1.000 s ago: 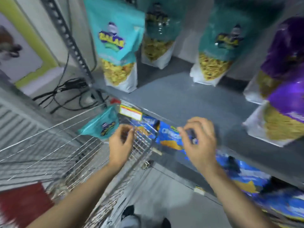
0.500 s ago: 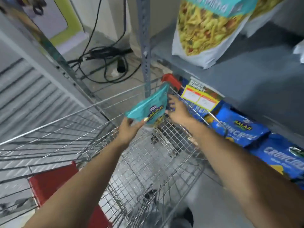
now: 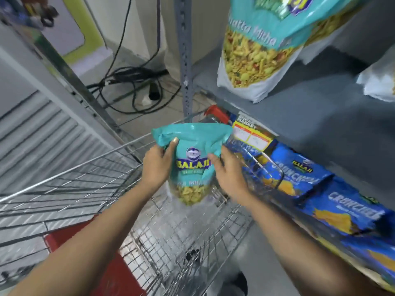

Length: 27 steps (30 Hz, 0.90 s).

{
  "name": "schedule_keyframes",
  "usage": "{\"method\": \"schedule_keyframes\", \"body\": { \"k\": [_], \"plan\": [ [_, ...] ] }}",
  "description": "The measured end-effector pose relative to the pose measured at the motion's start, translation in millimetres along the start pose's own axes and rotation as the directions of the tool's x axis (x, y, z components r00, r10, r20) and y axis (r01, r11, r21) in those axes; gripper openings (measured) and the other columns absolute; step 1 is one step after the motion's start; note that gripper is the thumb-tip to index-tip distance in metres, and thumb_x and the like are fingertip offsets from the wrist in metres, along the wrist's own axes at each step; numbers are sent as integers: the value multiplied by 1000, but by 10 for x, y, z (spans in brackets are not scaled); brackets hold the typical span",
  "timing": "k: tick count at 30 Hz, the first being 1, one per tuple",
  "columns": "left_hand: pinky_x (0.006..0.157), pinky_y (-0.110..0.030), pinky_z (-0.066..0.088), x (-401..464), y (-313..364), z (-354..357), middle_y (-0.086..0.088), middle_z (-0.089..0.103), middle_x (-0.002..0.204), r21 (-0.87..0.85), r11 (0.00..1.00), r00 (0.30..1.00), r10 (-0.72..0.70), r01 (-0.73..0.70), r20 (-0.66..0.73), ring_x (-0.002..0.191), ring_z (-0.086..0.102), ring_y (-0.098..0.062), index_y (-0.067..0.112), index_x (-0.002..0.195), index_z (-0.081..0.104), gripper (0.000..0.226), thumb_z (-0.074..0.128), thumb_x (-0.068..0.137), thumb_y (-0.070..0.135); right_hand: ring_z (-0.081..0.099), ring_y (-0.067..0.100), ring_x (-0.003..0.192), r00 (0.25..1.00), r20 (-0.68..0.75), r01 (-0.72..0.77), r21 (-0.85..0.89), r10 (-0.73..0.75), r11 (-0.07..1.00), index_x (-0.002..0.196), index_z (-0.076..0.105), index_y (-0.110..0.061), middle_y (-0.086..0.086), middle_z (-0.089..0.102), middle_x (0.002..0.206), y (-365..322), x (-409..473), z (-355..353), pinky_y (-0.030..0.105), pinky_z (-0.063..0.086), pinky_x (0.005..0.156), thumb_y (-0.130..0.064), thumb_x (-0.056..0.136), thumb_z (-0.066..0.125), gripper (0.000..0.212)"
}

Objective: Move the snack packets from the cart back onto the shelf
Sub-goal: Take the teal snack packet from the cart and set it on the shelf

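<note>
A teal snack packet [image 3: 192, 159] with yellow snacks showing at its bottom hangs upright above the wire cart [image 3: 162, 238]. My left hand [image 3: 157, 165] grips its left side with the thumb on the front. My right hand [image 3: 228, 174] holds its right side. The grey shelf [image 3: 310, 116] lies to the right and slightly higher, with a matching large teal packet [image 3: 258, 52] standing on it.
Blue snack packets [image 3: 299, 176] fill the lower shelf at right behind a price label [image 3: 252, 135]. A perforated metal upright [image 3: 184, 60] stands at the shelf's corner. Black cables [image 3: 132, 86] lie on the floor behind. The cart has a red seat flap [image 3: 70, 242].
The packet has come up out of the cart and turned upright to face me. My right hand moved from its far edge to gripping its right side. The view has dropped toward the cart.
</note>
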<state>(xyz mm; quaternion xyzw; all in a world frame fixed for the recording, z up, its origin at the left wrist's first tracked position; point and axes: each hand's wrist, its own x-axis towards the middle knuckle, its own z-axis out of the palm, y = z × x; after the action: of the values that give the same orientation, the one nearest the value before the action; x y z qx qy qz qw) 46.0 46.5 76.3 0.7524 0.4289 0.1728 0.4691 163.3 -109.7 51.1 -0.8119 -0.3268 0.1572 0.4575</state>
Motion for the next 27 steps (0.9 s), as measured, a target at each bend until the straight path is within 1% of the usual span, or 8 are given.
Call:
{"method": "schedule_keyframes", "body": {
  "k": [3, 8, 13, 17, 21, 23, 25, 27],
  "plan": [
    [89, -53, 56, -287, 341, -179, 0, 78, 99, -213, 976, 999, 51, -48, 7, 100, 71, -21, 24, 99, 69, 45, 49, 85, 62, 66, 28, 81, 974, -127, 184, -38, -187, 982, 102, 57, -23, 8, 73, 90, -452, -326, -366, 43, 53, 68, -50, 93, 48, 29],
    [80, -37, 56, -630, 1338, -236, 12, 78, 86, -403, 902, 983, 182, -152, 37, 81, 70, -7, 18, 84, 74, 29, 52, 96, 35, 43, -1, 64, 926, -272, 251, -75, -262, 965, 91, 54, -25, -17, 53, 73, -1180, -633, -1284, 21, 39, 61, -38, 94, 51, 13],
    [68, -28, 52, -748, 2427, 78, 5, 73, 84, -436, 808, 896, 444, -397, 6, 79, 62, -5, 2, 83, 70, 43, 52, 91, 40, 53, 19, 60, 869, -425, 237, -93, -254, 967, 96, 64, -10, 3, 71, 78, -1426, -680, -2292, 41, 49, 59, -44, 92, 50, 37],
    [50, -34, 42, -718, 3109, 490, 3, 51, 58, -408, 759, 832, 555, -507, 1, 57, 43, -4, -3, 57, 49, 61, 54, 89, 49, 62, 32, 67, 791, -555, 235, -113, -257, 966, 99, 63, -6, 16, 72, 82, -1359, -560, -3002, 47, 52, 61, -45, 91, 53, 41],
    [40, -13, 24, -643, 3577, 963, 11, 28, 28, -381, 784, 821, 562, -489, 103, 31, 29, 5, 14, 44, 27, 61, 57, 97, 20, 71, 27, 83, 773, -608, 197, -40, -180, 980, 105, 65, -14, -1, 76, 93, -1018, -347, -3454, 51, 57, 72, -46, 91, 57, 36],
    [46, -18, 35, -514, 3597, 1191, 17, 45, 38, -378, 802, 806, 558, -463, 196, 38, 39, 9, 14, 49, 46, 50, 57, 97, 24, 68, 36, 80, 775, -620, 137, -23, -122, 990, 99, 61, -11, 8, 75, 88, -772, -259, -3572, 55, 55, 71, -56, 88, 58, 46],
    [61, -28, 52, -442, 3570, 1335, 3, 72, 71, -370, 822, 782, 547, -433, 298, 62, 59, 5, 5, 75, 67, 33, 57, 97, 28, 63, 39, 70, 782, -619, 84, -10, -73, 996, 89, 54, -17, 19, 68, 79, -567, -203, -3635, 56, 54, 65, -59, 84, 61, 43],
    [74, -32, 58, -431, 3609, 1394, -10, 74, 97, -424, 810, 757, 557, -404, 341, 80, 68, -6, 1, 98, 68, 25, 57, 96, 23, 65, 23, 67, 767, -641, 64, 119, 28, 991, 91, 49, -29, 21, 68, 77, -472, -167, -3700, 43, 55, 65, -50, 83, 64, 27]
  ]
}}
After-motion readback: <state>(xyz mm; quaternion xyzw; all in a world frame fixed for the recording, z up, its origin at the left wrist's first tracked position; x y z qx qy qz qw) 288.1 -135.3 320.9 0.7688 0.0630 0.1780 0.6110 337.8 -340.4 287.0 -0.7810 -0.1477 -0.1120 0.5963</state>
